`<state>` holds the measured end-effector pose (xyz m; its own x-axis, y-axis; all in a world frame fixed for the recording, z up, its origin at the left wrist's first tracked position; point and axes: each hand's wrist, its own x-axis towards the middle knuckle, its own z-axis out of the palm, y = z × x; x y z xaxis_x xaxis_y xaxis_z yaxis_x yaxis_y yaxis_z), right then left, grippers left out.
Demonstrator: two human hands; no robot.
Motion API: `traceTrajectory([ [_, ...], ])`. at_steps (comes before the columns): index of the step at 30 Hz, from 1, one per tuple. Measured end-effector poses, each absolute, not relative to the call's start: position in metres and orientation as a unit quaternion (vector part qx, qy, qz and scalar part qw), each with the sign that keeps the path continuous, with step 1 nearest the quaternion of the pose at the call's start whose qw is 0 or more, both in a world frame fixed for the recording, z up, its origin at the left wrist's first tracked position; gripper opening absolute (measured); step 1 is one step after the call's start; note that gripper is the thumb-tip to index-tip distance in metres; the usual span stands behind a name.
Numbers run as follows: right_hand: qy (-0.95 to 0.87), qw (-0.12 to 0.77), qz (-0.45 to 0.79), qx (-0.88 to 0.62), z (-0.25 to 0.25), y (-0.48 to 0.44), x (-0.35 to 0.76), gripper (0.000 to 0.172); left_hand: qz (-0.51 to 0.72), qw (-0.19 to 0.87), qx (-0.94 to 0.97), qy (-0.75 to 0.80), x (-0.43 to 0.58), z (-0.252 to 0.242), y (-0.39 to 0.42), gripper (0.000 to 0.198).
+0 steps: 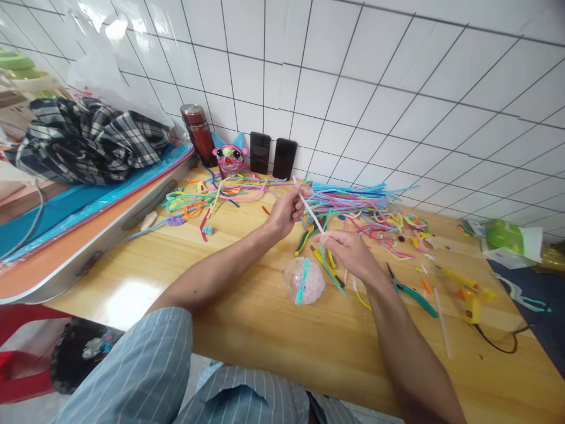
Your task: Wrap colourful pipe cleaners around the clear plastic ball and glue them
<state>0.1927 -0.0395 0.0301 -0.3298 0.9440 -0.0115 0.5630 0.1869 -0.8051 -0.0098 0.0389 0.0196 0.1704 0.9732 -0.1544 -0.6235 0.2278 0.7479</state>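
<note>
A pale pink pipe cleaner (311, 213) runs slantwise between my two hands above the table. Its upper part is pinched in my left hand (288, 211), and its lower end is between the fingertips of my right hand (348, 250). Below them on the wood rests a round clear ball (292, 281) with pale pink fuzzy material and a turquoise strip across it. Yellow-handled pliers (304, 238) and a yellow cutter (325, 264) lie just past the ball. Behind my hands spreads a pile of coloured pipe cleaners (353, 197).
Teal-handled pliers (417, 299), a glue stick (442, 324) and a yellow glue gun (472, 294) with its cord lie at right. Two phones (285, 158), a decorated face figure (230, 158) and a red-brown thermos (199, 135) stand along the wall. Plaid cloth (88, 138) lies at left.
</note>
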Motion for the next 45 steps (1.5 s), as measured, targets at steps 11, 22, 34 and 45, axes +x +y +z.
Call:
traceTrajectory([
  [11, -0.746, 0.262, 0.359, -0.495, 0.019, -0.045, 0.173, 0.038, 0.603, 0.684, 0.233, 0.338, -0.004, 0.010, 0.036, 0.044],
  [22, -0.755, 0.246, 0.364, -0.487, 0.021, -0.046, 0.170, 0.038, 0.601, 0.687, 0.221, 0.344, -0.001, 0.009, 0.032, 0.046],
  [34, -0.734, 0.236, 0.383, -0.509, 0.021, -0.040, 0.182, 0.039, 0.607, 0.678, 0.229, 0.345, -0.010, 0.016, 0.042, 0.041],
  [45, -0.722, 0.236, 0.372, -0.534, 0.016, -0.037, 0.185, 0.044, 0.540, 0.724, 0.297, 0.309, -0.007, 0.014, 0.036, 0.045],
])
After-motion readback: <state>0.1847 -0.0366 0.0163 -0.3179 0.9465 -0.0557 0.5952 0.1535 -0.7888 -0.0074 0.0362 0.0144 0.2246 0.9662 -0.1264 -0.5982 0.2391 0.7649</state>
